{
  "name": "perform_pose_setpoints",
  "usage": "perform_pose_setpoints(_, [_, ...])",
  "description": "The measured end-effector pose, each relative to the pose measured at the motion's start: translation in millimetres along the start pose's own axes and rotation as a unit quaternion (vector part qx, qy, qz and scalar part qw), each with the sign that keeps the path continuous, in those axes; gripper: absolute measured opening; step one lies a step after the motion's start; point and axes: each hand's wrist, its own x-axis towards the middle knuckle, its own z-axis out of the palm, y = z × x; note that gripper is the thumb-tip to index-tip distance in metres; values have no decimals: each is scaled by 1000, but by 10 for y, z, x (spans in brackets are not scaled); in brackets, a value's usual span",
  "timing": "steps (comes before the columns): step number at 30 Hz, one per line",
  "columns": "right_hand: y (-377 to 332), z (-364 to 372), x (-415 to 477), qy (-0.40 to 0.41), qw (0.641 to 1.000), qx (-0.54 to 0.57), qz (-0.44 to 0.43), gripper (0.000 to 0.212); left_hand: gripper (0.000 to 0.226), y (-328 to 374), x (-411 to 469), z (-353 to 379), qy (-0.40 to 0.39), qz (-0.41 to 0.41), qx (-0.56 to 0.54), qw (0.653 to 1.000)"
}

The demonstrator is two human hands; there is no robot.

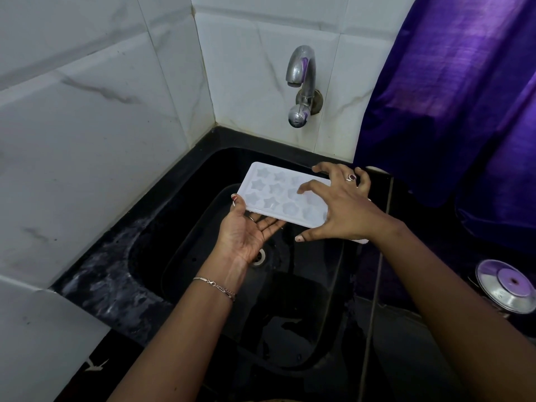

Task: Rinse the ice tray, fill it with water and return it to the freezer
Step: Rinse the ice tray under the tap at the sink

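Above the glossy black sink [162,227], marbled white tiles [87,126] behind it, our left hand [246,233] grips the star-moulded white ice tray [269,192]; our right hand [342,210] is splayed wide over it.

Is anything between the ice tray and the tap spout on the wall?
Only the right hand, spread over the right half of the ice tray. The star moulds on its left lie bare toward the tap. The left hand holds it from below.
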Motion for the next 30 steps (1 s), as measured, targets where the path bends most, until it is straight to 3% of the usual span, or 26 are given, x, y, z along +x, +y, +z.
perform_pose_setpoints(9, [-70,97,113,-7,1000,12,-4,78,53,9,-21,12,-12,-8,-6,1000])
perform_pose_setpoints(18, [-91,99,76,13,999,-25,18,88,49,10,-35,1,-10,-15,-1,1000])
perform_pose_setpoints(30, [-99,88,118,-4,1000,0,-7,84,53,4,-59,-23,-2,-16,-17,1000])
